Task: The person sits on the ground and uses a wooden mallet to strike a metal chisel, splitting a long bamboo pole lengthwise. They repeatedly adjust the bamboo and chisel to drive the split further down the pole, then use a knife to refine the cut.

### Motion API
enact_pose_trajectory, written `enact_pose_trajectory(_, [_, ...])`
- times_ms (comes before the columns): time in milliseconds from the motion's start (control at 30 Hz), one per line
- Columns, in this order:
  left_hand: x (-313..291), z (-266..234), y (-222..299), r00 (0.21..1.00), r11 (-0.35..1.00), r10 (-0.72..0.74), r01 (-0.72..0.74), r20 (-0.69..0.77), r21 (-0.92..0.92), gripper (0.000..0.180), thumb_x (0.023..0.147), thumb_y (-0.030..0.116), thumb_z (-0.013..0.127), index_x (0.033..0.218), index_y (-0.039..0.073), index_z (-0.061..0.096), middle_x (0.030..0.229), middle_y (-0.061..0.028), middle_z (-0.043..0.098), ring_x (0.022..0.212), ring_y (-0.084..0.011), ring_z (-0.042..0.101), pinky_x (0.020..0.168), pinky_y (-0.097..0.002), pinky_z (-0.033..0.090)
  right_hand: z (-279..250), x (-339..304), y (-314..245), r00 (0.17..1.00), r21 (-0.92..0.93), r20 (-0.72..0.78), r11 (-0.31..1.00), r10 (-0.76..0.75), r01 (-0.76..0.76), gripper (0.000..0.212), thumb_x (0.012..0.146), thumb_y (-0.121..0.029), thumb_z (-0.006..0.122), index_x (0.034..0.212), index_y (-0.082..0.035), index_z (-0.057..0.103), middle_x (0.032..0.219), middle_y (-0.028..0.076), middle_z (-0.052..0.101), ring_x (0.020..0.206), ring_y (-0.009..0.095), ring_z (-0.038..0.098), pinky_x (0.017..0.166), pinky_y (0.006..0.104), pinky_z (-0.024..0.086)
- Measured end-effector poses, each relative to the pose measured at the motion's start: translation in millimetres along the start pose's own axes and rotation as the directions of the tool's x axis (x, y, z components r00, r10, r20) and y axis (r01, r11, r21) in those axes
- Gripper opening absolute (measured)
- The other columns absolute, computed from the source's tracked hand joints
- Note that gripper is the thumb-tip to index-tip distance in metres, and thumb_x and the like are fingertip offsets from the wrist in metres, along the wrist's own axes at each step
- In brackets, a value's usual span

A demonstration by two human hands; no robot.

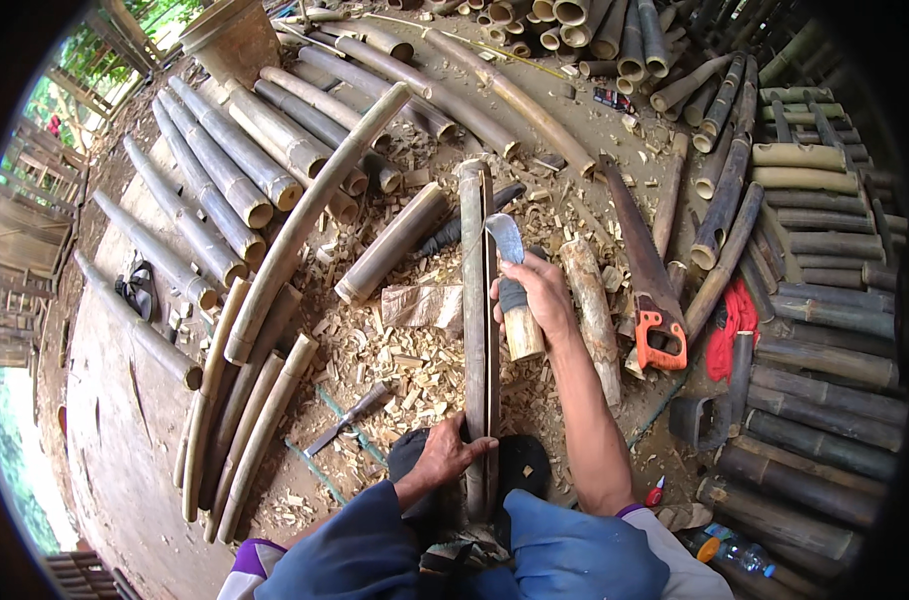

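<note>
Floor [114, 420] is strewn with chips [411, 366]; bamboo lengths [232, 140] lie toward its left edge, bucket [232, 45] at its far left corner, rack [824, 362] along its right edge. Saw [639, 235] lies right of centre; log [591, 320] sits between it and pole [474, 300], close by the right forearm. Block [404, 308] crowds the pole's left side; chisel [346, 420] lies nearer the person. Pole runs from between the feet toward the floor's far edge. Left hand [446, 458] clasps its near part, thumb across it. Right hand [541, 295] is wrapped round the handle of knife [522, 334], just right of pole; blade contact cannot be told.
</note>
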State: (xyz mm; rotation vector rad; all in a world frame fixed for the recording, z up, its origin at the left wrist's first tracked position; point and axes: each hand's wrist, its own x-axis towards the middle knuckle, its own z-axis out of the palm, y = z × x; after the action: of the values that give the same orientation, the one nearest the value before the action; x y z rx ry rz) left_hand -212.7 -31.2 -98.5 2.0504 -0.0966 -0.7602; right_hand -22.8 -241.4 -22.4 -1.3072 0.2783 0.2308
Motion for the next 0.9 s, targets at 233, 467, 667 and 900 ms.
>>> enact_pose_trajectory(233, [5, -4, 5, 0.996, 0.992, -0.053, 0.061, 0.072, -0.114, 0.068, 0.084, 0.051, 0.086, 0.118, -0.004, 0.066, 0.084, -0.0219, 0.072, 0.080, -0.0339, 0.072, 0.080, -0.0478, 0.056, -3, 64, -23, 0.999, -0.147, 0.033, 0.988, -0.030, 0.034, 0.026, 0.096, -0.018, 0.067, 0.109, 0.004, 0.065, 0.073, 0.015, 0.070, 0.047, 0.021, 0.067, 0.038, 0.0341, 0.057])
enact_pose_trajectory(467, [1, -8, 9, 0.997, 0.989, -0.028, 0.038, 0.066, -0.145, 0.069, 0.085, 0.050, 0.086, 0.120, -0.005, 0.065, 0.091, -0.0235, 0.073, 0.082, -0.0337, 0.072, 0.081, -0.0476, 0.056, -9, 46, -6, 0.999, 0.069, -0.005, 0.997, -0.040, 0.041, 0.022, 0.099, -0.019, 0.063, 0.113, -0.002, 0.062, 0.078, 0.015, 0.071, 0.052, 0.020, 0.069, 0.038, 0.0302, 0.056])
enact_pose_trajectory(667, [0, -14, 19, 0.996, 0.992, -0.041, 0.051, 0.081, -0.118, 0.067, 0.085, 0.048, 0.085, 0.118, -0.006, 0.065, 0.099, -0.0256, 0.071, 0.091, -0.0393, 0.071, 0.085, -0.0489, 0.054, -7, 96, -35, 0.968, -0.031, -0.224, 0.994, -0.109, 0.105, 0.022, 0.099, -0.020, 0.062, 0.108, 0.000, 0.064, 0.077, 0.015, 0.071, 0.055, 0.021, 0.069, 0.045, 0.0352, 0.060])
enact_pose_trajectory(900, [4, -14, 1, 0.986, 0.955, -0.046, 0.090, 0.159, -0.284, 0.064, 0.086, 0.038, 0.088, 0.129, -0.003, 0.064, 0.106, -0.0203, 0.075, 0.091, -0.0274, 0.073, 0.086, -0.0419, 0.057, 0, 56, -69, 0.988, 0.057, 0.021, 0.986, -0.155, 0.154, 0.026, 0.101, -0.026, 0.063, 0.108, -0.002, 0.059, 0.085, 0.014, 0.070, 0.062, 0.021, 0.071, 0.046, 0.0348, 0.059])
